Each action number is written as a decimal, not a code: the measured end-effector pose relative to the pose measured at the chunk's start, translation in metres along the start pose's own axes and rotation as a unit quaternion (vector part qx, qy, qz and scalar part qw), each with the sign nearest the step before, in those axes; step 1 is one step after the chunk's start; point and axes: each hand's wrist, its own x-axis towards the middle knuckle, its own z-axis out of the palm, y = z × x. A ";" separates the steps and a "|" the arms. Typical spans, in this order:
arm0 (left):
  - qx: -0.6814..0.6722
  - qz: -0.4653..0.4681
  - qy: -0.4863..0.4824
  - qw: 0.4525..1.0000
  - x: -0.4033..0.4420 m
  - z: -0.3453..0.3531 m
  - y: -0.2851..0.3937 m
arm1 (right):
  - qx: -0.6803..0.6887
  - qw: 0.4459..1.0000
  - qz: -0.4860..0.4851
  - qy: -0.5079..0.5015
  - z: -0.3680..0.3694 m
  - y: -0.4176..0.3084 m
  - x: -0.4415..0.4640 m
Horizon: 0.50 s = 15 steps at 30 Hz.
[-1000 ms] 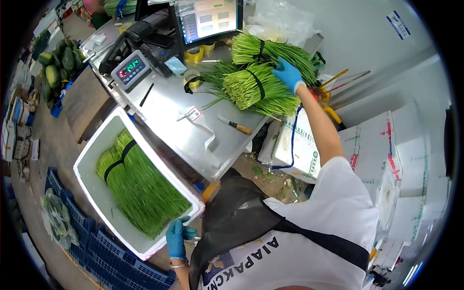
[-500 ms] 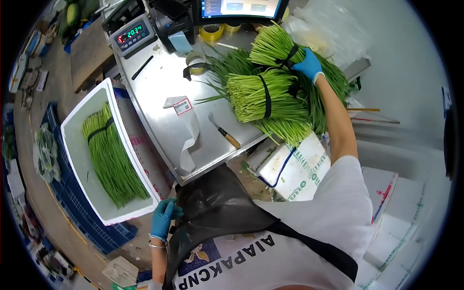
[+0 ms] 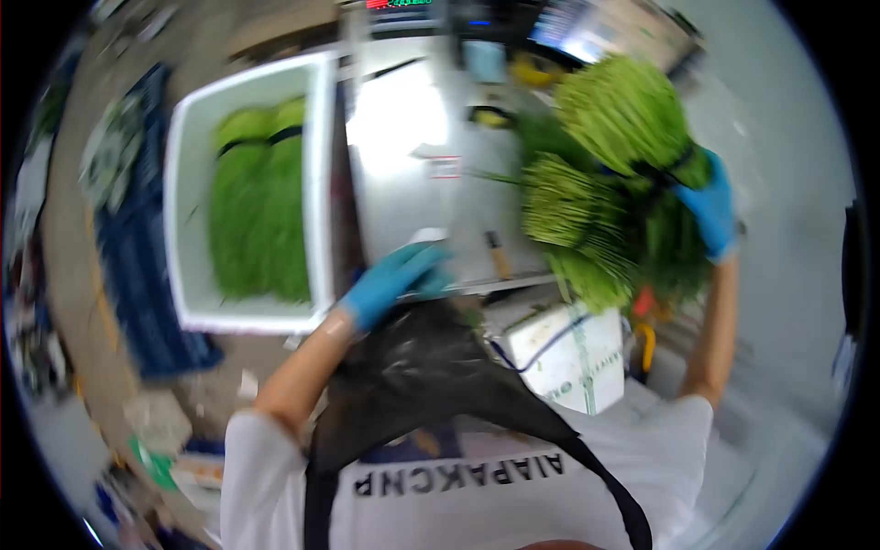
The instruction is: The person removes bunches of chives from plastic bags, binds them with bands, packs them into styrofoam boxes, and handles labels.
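Observation:
My right hand [image 3: 709,206], in a blue glove, is closed on the black-banded end of a bundle of green garlic chives [image 3: 623,115]. The bundle is tilted, cut ends toward the upper left. Beneath and beside it lie more chives [image 3: 570,203] on the metal table's right side. My left hand [image 3: 399,277], also gloved, reaches over the table's near edge, fingers stretched out and blurred. A white paper strip [image 3: 428,236] is at its fingertips; whether they touch cannot be made out. Farther up lies a red-edged label [image 3: 446,167]. A wooden-handled knife [image 3: 498,255] rests between the hand and the chives.
Left of the metal table [image 3: 390,197] stands a white foam box [image 3: 321,202] with two banded chive bundles [image 3: 261,211] inside. A scale display [image 3: 399,9], a monitor [image 3: 614,32] and tape [image 3: 536,69] are at the back. A printed white box [image 3: 568,357] sits below the near edge.
My view has turned and blurred. My left hand has moved from beside the apron up to the table edge. The bundle in my right hand appears raised, and a second bundle shows in the foam box.

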 end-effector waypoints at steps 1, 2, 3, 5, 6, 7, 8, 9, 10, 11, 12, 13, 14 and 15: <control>-0.150 0.070 -0.081 0.983 0.014 0.000 -0.007 | -0.004 1.000 0.004 -0.015 0.008 -0.048 0.001; -0.220 0.100 -0.158 0.957 0.013 0.000 0.010 | -0.003 0.999 -0.017 -0.027 0.018 -0.076 0.005; -0.338 0.116 -0.218 0.908 0.021 -0.002 0.012 | 0.004 0.997 -0.059 -0.040 0.029 -0.103 0.011; -0.540 0.100 -0.333 0.766 0.007 -0.011 0.031 | 0.077 0.989 -0.088 -0.095 0.059 -0.164 0.021; -0.579 0.120 -0.356 0.723 -0.012 -0.022 0.039 | 0.071 0.984 -0.112 -0.123 0.077 -0.208 0.022; -0.615 0.139 -0.380 0.677 -0.030 -0.033 0.046 | 0.053 0.974 -0.158 -0.152 0.097 -0.243 0.025; -0.647 0.155 -0.405 0.627 -0.049 -0.043 0.053 | 0.028 0.958 -0.236 -0.160 0.119 -0.272 0.029; -0.567 0.249 -0.307 0.722 -0.083 -0.060 0.050 | 0.028 0.943 -0.279 -0.177 0.141 -0.309 0.029; -0.601 0.266 -0.281 0.699 -0.096 -0.080 0.033 | 0.030 0.926 -0.321 -0.196 0.164 -0.344 0.030; -0.632 0.280 -0.261 0.674 -0.104 -0.099 0.016 | -0.010 0.901 -0.391 -0.187 0.188 -0.369 0.035; -0.656 0.300 -0.244 0.649 -0.115 -0.116 0.003 | -0.049 0.871 -0.457 -0.174 0.212 -0.393 0.039; -0.678 0.321 -0.227 0.621 -0.126 -0.132 -0.011 | -0.061 0.835 -0.526 -0.150 0.238 -0.421 0.039; -0.693 0.347 -0.215 0.594 -0.138 -0.145 -0.022 | -0.063 0.802 -0.578 -0.141 0.263 -0.446 0.040; -0.520 0.393 -0.048 0.757 -0.142 -0.159 -0.033 | -0.111 0.781 -0.593 -0.163 0.288 -0.468 0.041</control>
